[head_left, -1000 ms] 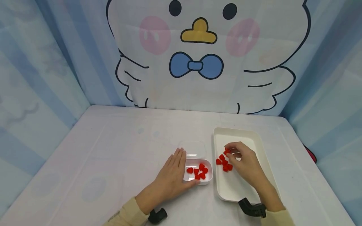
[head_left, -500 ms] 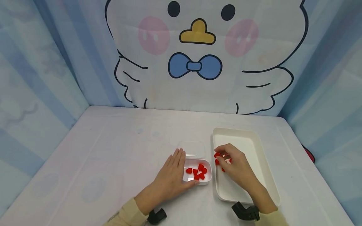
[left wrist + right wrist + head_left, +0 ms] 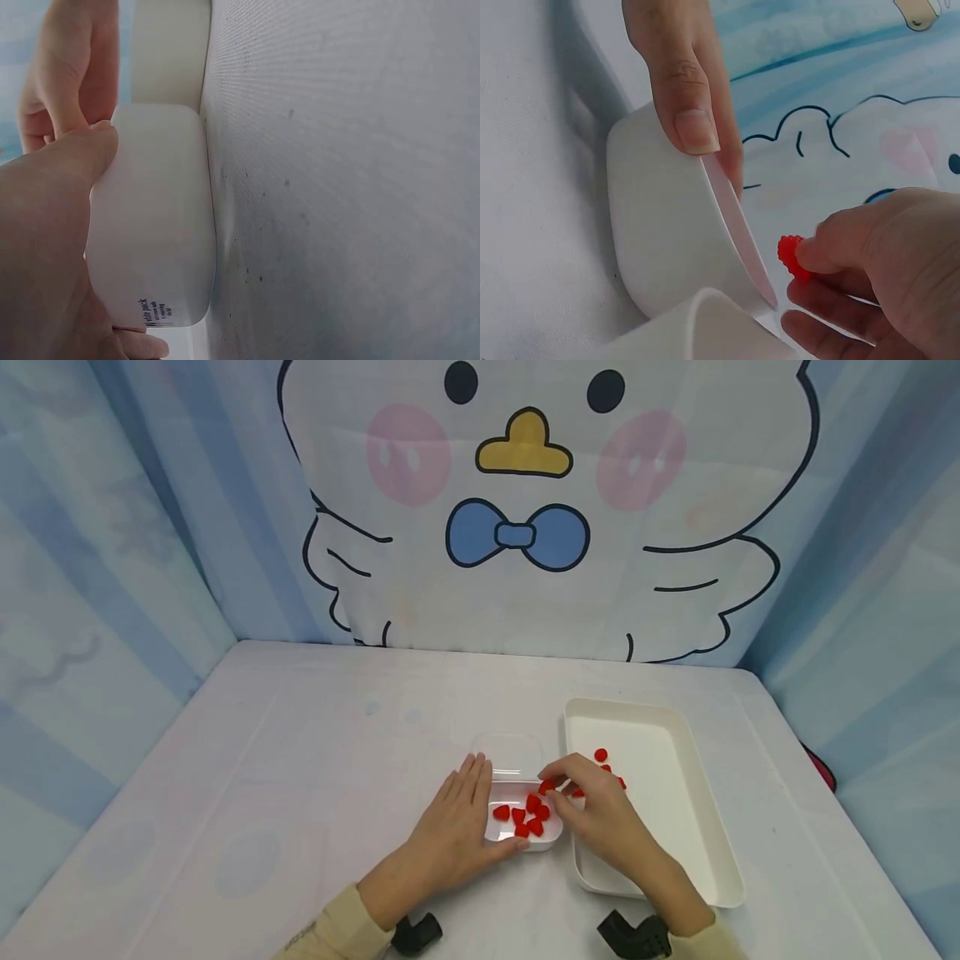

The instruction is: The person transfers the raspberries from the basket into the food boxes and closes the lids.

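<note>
A small white box (image 3: 552, 843) holds several red pieces (image 3: 533, 803). My left hand (image 3: 457, 831) lies along its left side, fingers straight, with the thumb over the front rim. In the left wrist view that thumb rests on the top edge of the box (image 3: 154, 217). My right hand (image 3: 600, 814) pinches a bumpy red raspberry-like piece (image 3: 791, 257) between thumb and finger. It hangs above the back right corner of the box, apart from the rim in the right wrist view. Part of the box is hidden under the hands.
To the right stands a shallow white tray (image 3: 667, 810) with more red pieces (image 3: 601, 755), partly hidden by the right hand. Behind the box is its clear lid (image 3: 507, 752), folded back. A printed curtain (image 3: 517, 610) hangs behind the table.
My right hand has taken a red piece from the tray and moved left with it, to above the box. My left hand stays in place at the box.
</note>
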`<state>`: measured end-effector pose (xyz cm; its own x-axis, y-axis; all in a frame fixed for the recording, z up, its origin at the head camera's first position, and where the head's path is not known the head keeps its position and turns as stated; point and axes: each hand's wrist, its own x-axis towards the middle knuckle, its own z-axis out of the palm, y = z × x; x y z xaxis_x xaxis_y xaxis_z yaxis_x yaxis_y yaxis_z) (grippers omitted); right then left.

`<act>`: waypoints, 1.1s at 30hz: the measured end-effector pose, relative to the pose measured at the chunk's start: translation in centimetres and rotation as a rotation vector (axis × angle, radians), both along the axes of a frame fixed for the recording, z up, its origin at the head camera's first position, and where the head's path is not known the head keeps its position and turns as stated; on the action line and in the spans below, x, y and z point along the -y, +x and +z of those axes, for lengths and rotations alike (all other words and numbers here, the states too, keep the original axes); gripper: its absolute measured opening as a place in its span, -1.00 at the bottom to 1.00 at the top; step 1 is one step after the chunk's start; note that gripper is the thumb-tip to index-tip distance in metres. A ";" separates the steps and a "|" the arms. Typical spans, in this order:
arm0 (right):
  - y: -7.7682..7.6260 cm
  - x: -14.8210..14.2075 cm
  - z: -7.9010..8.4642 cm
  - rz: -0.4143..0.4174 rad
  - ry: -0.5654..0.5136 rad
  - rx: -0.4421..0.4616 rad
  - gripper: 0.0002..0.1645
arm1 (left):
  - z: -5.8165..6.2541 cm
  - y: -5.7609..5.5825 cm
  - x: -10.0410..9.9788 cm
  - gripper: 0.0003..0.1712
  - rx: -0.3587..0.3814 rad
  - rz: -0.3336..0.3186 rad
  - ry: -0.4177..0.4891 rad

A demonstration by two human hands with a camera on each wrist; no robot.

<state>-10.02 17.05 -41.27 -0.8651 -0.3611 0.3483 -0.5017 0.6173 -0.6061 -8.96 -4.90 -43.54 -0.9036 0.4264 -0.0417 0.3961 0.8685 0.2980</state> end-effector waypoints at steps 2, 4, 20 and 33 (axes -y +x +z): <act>0.1 0.3 0.0 0.010 0.004 0.002 -0.69 | 0.0 0.0 0.1 0.24 -0.004 -0.003 0.002; 0.1 0.6 0.0 0.014 0.009 0.001 -0.68 | 0.0 0.0 0.2 0.24 -0.007 -0.005 0.010; 0.5 1.0 0.0 0.002 0.053 -0.029 -0.70 | -0.1 0.1 0.1 0.23 -0.022 -0.013 0.013; 0.1 0.0 0.4 -0.034 0.038 -0.049 -0.69 | -0.1 0.1 0.0 0.23 -0.013 -0.001 0.000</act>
<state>-9.96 17.06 -40.91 -0.8593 -0.3454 0.3774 -0.5085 0.6564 -0.5573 -8.85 -4.92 -43.66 -0.9037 0.4271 -0.0296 0.4007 0.8681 0.2931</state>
